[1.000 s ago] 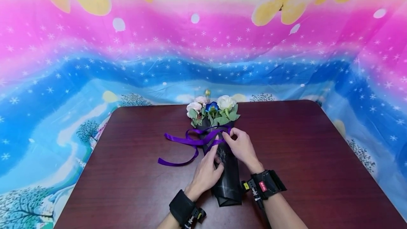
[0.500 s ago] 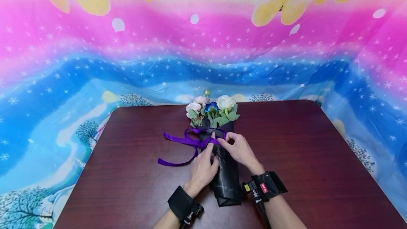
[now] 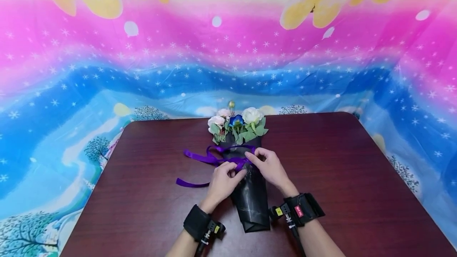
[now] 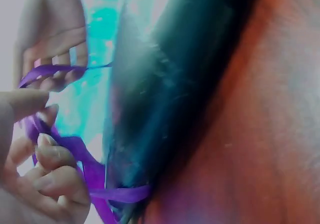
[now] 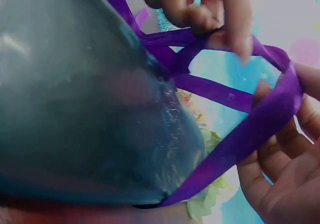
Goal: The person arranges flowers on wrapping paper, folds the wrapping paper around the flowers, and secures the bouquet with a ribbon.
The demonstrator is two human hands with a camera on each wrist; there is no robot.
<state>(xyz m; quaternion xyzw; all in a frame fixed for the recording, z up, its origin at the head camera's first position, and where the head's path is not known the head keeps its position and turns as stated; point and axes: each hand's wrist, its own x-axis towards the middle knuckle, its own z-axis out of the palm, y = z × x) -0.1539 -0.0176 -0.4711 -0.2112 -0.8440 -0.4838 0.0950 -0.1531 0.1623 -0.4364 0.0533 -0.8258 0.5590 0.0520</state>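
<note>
A bouquet wrapped in black paper point(image 3: 251, 205) lies on the table, its white, pink and blue flowers point(image 3: 236, 121) toward the far edge. Purple ribbon point(image 3: 198, 156) crosses the upper wrap, with two loose tails trailing left. My left hand point(image 3: 223, 181) pinches ribbon over the left side of the wrap between thumb and fingers. Just right of it, my right hand point(image 3: 269, 167) holds another part of the ribbon by thumb and forefinger. In the right wrist view, a wide ribbon loop point(image 5: 270, 111) passes round fingers at the right. The underside of the wrap is hidden.
The dark red-brown table point(image 3: 153, 209) stretches to both sides of the bouquet. A colourful cloth backdrop point(image 3: 228, 58) hangs behind and around it. Black straps point(image 3: 197, 222) with small cameras sit on both wrists.
My left hand has drawn back down and left from the middle of the ribbon; its extended forefinger has bent into a pinch. The right hand shifts only slightly. The bouquet stays in place.
</note>
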